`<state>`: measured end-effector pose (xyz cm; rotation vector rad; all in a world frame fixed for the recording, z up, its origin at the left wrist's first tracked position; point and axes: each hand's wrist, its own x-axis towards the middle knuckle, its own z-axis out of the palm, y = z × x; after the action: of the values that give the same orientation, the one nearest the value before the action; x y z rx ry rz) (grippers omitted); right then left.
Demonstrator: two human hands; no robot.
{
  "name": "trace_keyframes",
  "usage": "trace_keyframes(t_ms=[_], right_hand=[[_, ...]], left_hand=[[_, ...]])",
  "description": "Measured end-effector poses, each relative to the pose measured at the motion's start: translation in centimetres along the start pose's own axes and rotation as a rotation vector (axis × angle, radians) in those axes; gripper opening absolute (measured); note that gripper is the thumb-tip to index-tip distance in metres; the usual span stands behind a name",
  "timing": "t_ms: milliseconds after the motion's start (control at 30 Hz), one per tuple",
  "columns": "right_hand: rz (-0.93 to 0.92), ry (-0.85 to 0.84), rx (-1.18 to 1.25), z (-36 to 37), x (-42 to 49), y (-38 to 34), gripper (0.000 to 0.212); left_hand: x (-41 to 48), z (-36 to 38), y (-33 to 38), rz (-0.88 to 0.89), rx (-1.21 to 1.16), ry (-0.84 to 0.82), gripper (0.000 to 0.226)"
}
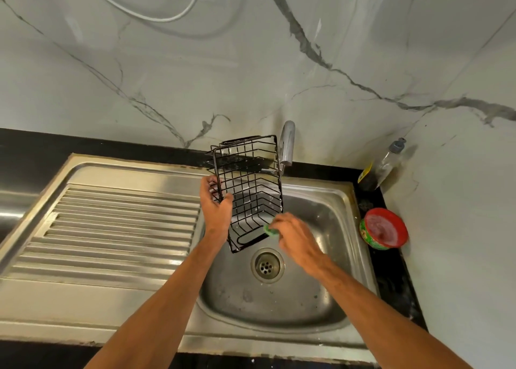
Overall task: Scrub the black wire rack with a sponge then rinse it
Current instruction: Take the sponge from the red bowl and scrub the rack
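Over the steel sink [321, 279], at the right end of a black countertop [28, 151], the only printed surfaces are on two containers against the marble wall [195, 75]. A clear plastic bottle [386, 163] with a grey cap leans in the corner; it carries a yellow label whose writing is too small to read. Nearer the person stands a round tub [384, 229] with a red rim, a pale paste inside and a green printed side that is also illegible.

A chrome tap [287, 142] rises behind the basin, its spout just beside the rack's upper right corner. The ribbed drainboard [120, 223] stretches to the left, and the round drain [267, 265] sits in the basin floor below the rack. A pale hose [167, 14] loops across the wall above.

The black wire rack [248, 190] is held up over the basin, tilted, with its far end near the tap and its near end low above the drain. It is a long narrow basket of thin black bars with a grid bottom and low sides, and pale flecks cling to some wires. The left hand [216, 204] grips its left side rail, thumb curled over the frame. The right hand [293, 234] holds a green sponge [270, 230] in curled fingers and presses it against the rack's lower right corner.
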<state>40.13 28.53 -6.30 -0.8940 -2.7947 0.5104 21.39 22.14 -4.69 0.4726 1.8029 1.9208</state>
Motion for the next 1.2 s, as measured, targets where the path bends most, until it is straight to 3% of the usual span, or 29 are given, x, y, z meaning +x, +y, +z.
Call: trace_keyframes(t_ms=[67,200,267,367,467,533,633,700,767,833,933,1100,1200], right_hand=[[0.045,0.067,-0.022,0.2,0.0,0.8,0.041],[-0.090,-0.060,0.031,1.8,-1.0,-1.9,0.035],[-0.011,-0.012,0.111,1.3,-0.3,-1.5,0.033],[0.154,0.190,0.112,0.3,0.5,0.1,0.034],[0.111,0.087,0.147,1.0,-0.7,-0.6,0.030],[0.273,0.179,0.376,1.7,-1.7,-0.9,0.033],[0.746,0.538,0.977,2.5,-2.2,-1.7,0.034],[0.991,0.482,1.385,3.4,-1.5,-3.4,0.025],[1.064,0.410,1.562,4.1,-0.7,-4.9,0.018],[1.072,0.484,1.640,3.9,0.1,-5.5,0.015],[1.026,0.602,1.529,2.1,0.8,-5.9,0.013],[0.808,0.695,1.191,0.4,1.4,-5.7,0.022],[0.707,0.765,0.982,0.4,1.6,-4.7,0.032]], left_hand=[[-0.2,-0.1,0.1,-0.014,-0.013,0.019,0.052],[-0.5,-0.3,-0.1,0.062,0.041,-0.009,0.048],[-0.9,-0.4,-0.1,0.061,0.043,-0.022,0.048],[-1.1,-0.8,-0.4,-0.010,-0.053,0.039,0.048],[-1.1,-1.1,-0.3,-0.063,-0.118,0.079,0.050],[-1.7,-1.1,-0.4,-0.095,-0.135,0.083,0.051],[-2.6,-1.3,-1.4,-0.161,-0.170,0.097,0.058],[-3.3,-1.1,-1.8,-0.212,-0.192,0.099,0.060],[-4.1,-0.4,-2.0,-0.239,-0.224,0.103,0.061],[-4.7,0.1,-2.3,-0.263,-0.259,0.108,0.064],[-5.0,-0.2,-3.0,-0.343,-0.295,0.090,0.084],[-5.5,-1.2,-3.8,-0.438,-0.397,0.032,0.097],[-5.5,-2.7,-3.8,-0.520,-0.482,-0.098,0.123]])
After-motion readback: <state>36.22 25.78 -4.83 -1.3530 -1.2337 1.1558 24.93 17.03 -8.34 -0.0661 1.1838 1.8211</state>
